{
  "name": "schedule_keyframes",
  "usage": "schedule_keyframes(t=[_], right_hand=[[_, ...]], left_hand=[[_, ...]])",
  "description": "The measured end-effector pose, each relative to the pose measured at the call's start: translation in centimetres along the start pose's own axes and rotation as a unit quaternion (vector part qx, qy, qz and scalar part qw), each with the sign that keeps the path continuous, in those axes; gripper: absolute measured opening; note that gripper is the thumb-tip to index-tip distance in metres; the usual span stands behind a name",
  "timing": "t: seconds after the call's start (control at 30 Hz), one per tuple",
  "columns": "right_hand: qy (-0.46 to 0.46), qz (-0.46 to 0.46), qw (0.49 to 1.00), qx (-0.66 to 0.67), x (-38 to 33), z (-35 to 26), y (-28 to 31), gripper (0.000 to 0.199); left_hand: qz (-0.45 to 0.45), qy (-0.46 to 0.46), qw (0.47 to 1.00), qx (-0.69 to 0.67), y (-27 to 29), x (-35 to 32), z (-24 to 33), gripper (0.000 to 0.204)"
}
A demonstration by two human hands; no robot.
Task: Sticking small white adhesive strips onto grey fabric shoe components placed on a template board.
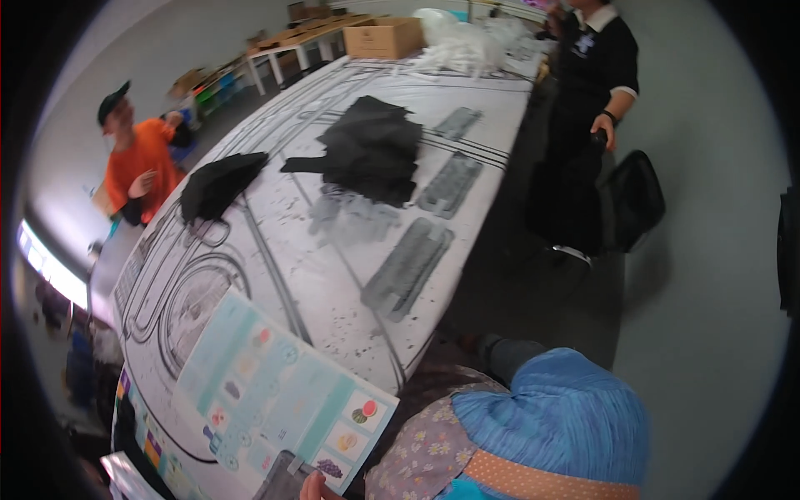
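Observation:
At the lower edge, my right hand (317, 487) shows only its fingertips, which look closed on the edge of a grey see-through plastic tray (286, 477). Most of the tray is cut off below. Just beyond lies a light-blue printed board (312, 379) with small pictures of fruit and a vehicle, slanting across the table's near end. The tray overlaps its lower border. My left hand does not show.
Close at right is a person in blue headwear (567, 408). The long white table (333, 292) bears black fabric (375, 142), a black folded piece (221, 185), several grey trays (408, 267), a cardboard box (383, 37) and white stuffing (458, 50). Two people stand farther off, beside a black chair (637, 200) and opposite.

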State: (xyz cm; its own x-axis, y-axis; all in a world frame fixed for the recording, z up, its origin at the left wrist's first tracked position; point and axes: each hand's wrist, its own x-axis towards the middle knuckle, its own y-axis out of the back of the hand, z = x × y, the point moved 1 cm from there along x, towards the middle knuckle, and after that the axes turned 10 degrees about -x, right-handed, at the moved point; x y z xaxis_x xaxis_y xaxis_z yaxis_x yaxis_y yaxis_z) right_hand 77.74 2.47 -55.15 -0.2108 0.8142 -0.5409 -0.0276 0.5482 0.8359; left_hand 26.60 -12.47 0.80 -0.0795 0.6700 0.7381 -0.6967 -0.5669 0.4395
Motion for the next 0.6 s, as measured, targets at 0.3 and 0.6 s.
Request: schedule_keyframes(t=[0.3, 0.6], right_hand=[[-0.044, -0.019, 0.999, 0.021, -0.7, -1.2, 0.5, 0.036], [-0.040, -0.040, 0.998, 0.005, -1.3, -1.8, 1.7, 0.036]], left_hand=[[-0.012, 0.011, 1.000, -0.024, -0.5, 0.2, -0.2, 0.016], [-0.035, 0.026, 0.999, -0.014, -0.3, 0.3, 0.2, 0.015]])
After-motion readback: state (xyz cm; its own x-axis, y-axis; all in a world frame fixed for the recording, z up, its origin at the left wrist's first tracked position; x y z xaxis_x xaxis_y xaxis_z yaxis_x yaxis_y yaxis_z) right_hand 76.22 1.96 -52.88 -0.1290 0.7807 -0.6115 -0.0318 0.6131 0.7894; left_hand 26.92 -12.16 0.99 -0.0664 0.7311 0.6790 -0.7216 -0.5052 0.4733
